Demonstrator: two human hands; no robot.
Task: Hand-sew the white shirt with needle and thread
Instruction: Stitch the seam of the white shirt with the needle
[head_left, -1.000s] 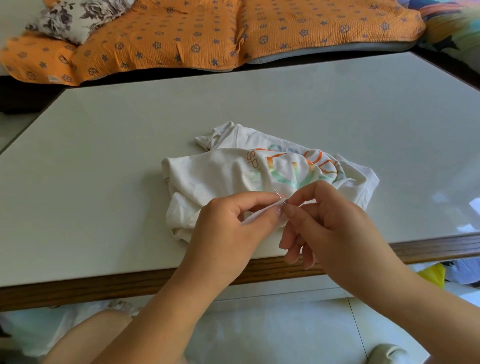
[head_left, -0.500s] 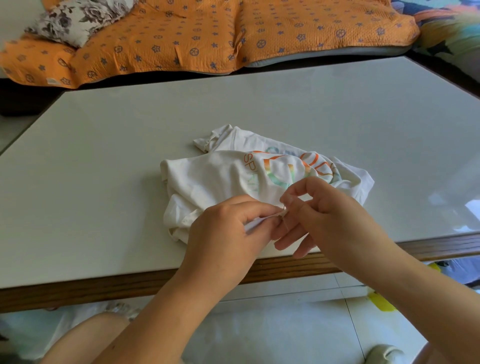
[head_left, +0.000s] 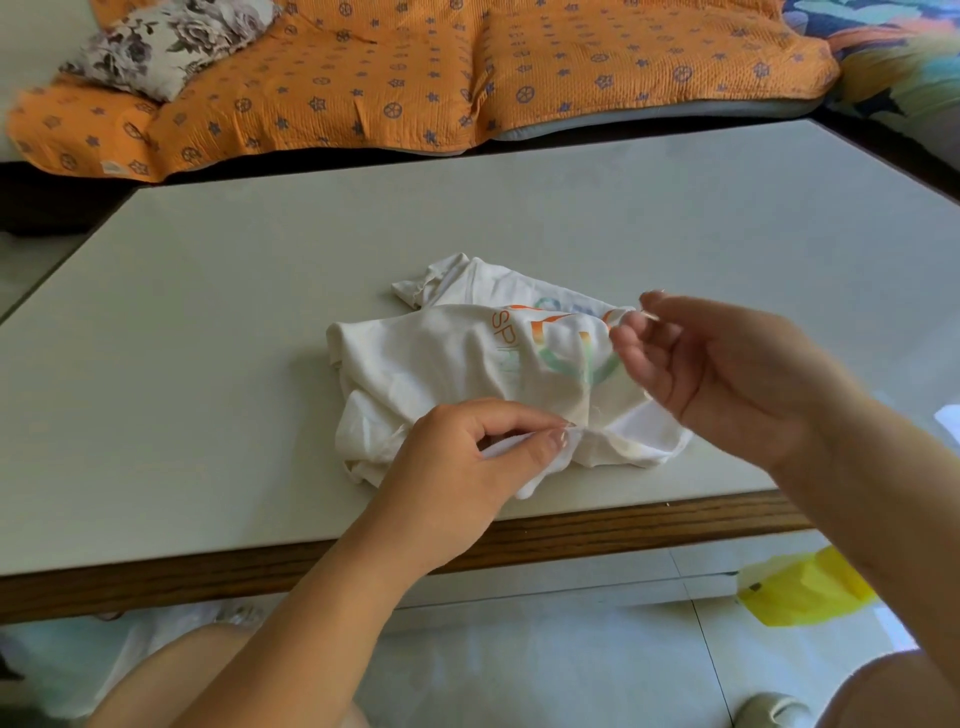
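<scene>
The white shirt (head_left: 441, 364) lies crumpled on the pale table (head_left: 208, 312), close to the near edge and a little right of the middle, with its orange and green print (head_left: 561, 343) facing up. The left hand (head_left: 467, 457) is at the shirt's near side, thumb and forefinger closed on a small fold of the cloth, the other fingers curled under. The right hand (head_left: 727, 374) hovers above the shirt's right part, clear of the fabric, palm turned toward the left hand and fingers bent inward. There is a faint glint near its fingertips (head_left: 647, 299) — too small and blurred for me to say whether it grips a needle or thread, so I cannot tell its grip.

The table has a dark wooden edge (head_left: 597, 535) along the front. Beyond its far side sits a sofa under an orange patterned quilt (head_left: 415, 78), with a grey floral cushion (head_left: 166, 41) at the left end. Down on the tiled floor (head_left: 545, 649), under the right forearm, lies a yellow bag (head_left: 805, 587).
</scene>
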